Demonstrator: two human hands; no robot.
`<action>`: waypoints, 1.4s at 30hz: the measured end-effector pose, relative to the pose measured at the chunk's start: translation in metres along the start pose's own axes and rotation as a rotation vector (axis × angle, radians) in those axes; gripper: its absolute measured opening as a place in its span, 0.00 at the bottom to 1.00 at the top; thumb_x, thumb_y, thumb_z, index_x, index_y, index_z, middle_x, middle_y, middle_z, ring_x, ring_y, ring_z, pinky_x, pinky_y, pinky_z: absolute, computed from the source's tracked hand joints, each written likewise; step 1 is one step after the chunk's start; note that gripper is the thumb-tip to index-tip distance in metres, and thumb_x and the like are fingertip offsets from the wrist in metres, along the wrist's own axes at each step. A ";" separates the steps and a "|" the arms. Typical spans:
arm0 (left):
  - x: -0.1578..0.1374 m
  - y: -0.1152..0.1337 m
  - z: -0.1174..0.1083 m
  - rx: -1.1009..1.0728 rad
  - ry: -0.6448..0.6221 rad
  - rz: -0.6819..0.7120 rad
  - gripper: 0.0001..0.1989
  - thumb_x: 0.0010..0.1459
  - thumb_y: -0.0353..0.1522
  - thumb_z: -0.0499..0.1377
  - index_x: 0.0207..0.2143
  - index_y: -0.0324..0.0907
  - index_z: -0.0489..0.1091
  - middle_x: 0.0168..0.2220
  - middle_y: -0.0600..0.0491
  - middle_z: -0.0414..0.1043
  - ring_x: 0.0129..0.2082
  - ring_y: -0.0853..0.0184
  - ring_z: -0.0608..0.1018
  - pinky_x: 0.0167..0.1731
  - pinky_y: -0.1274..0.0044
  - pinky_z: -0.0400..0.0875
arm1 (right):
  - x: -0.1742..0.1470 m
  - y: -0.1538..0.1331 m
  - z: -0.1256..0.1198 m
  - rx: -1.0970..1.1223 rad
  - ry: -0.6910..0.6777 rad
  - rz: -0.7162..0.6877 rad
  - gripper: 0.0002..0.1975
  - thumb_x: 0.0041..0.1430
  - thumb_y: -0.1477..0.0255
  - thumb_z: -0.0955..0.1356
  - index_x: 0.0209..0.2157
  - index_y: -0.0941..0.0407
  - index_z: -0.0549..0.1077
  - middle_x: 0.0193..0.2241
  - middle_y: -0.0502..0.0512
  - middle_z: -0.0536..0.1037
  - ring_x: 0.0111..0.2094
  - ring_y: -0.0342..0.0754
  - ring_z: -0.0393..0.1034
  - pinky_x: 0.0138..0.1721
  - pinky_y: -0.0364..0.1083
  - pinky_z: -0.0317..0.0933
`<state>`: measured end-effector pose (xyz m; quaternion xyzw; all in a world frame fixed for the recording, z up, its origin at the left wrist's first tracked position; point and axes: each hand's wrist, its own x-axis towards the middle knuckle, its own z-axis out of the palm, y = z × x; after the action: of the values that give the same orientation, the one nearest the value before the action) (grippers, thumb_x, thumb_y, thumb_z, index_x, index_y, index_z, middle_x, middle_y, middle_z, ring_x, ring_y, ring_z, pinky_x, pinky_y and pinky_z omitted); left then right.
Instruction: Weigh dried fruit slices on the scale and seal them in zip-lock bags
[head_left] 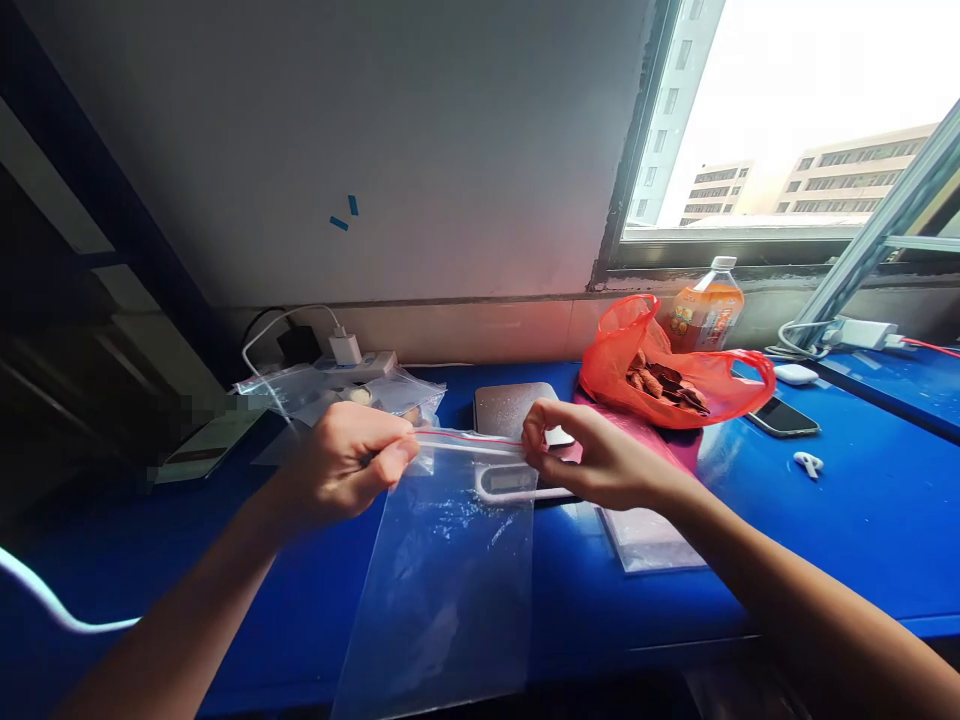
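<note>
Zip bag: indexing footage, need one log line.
left hand: pinching zip bag; right hand: pinching opposite end; red bag: brown pieces inside

The scale (504, 403) lies behind the zip bag (450, 580).

The left hand (358, 462) and right hand (581, 447) pinch the top edge of a clear, red-striped plastic zip bag (450, 580) before a glossy blue table (862, 540).

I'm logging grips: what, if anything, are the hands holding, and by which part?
A clear plastic zip bag, by its top edge: the left hand grips one end of the red-lined strip, the right hand the other.
</note>
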<state>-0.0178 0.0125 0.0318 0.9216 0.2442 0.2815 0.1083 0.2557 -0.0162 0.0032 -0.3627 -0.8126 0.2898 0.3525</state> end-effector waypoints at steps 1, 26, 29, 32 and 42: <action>-0.001 -0.003 -0.001 -0.056 0.010 -0.030 0.20 0.61 0.30 0.48 0.15 0.41 0.62 0.13 0.57 0.63 0.15 0.73 0.64 0.19 0.77 0.57 | 0.000 0.004 -0.005 -0.024 0.017 -0.009 0.06 0.51 0.81 0.64 0.28 0.55 0.63 0.28 0.48 0.70 0.31 0.41 0.63 0.34 0.42 0.60; -0.005 -0.100 0.000 0.643 0.083 -0.677 0.23 0.62 0.43 0.49 0.53 0.40 0.68 0.56 0.42 0.70 0.57 0.47 0.68 0.54 0.62 0.64 | -0.030 0.088 -0.101 -0.568 0.073 0.561 0.06 0.55 0.70 0.66 0.29 0.55 0.75 0.25 0.55 0.76 0.22 0.46 0.68 0.22 0.44 0.58; -0.014 -0.118 -0.004 0.628 0.023 -0.762 0.29 0.61 0.48 0.49 0.57 0.40 0.66 0.59 0.40 0.68 0.56 0.41 0.70 0.49 0.59 0.67 | -0.027 0.103 -0.099 -0.772 0.144 0.597 0.06 0.53 0.72 0.66 0.30 0.56 0.75 0.26 0.58 0.77 0.24 0.47 0.69 0.22 0.45 0.57; -0.016 -0.120 -0.003 0.608 -0.026 -0.791 0.27 0.59 0.49 0.51 0.54 0.43 0.69 0.53 0.40 0.73 0.49 0.42 0.75 0.43 0.60 0.69 | -0.022 0.104 -0.093 -0.882 0.174 0.479 0.08 0.53 0.72 0.67 0.35 0.56 0.76 0.32 0.59 0.78 0.33 0.52 0.71 0.29 0.46 0.60; 0.005 -0.052 0.005 0.423 0.261 -0.405 0.17 0.60 0.41 0.56 0.48 0.42 0.70 0.49 0.48 0.76 0.50 0.56 0.75 0.52 0.69 0.67 | -0.010 0.030 -0.024 -0.399 0.321 0.138 0.15 0.61 0.60 0.65 0.43 0.55 0.74 0.37 0.58 0.78 0.41 0.54 0.71 0.44 0.54 0.64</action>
<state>-0.0319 0.0594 0.0121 0.8125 0.4875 0.3132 -0.0641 0.2913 -0.0019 -0.0081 -0.5212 -0.7605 0.0858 0.3777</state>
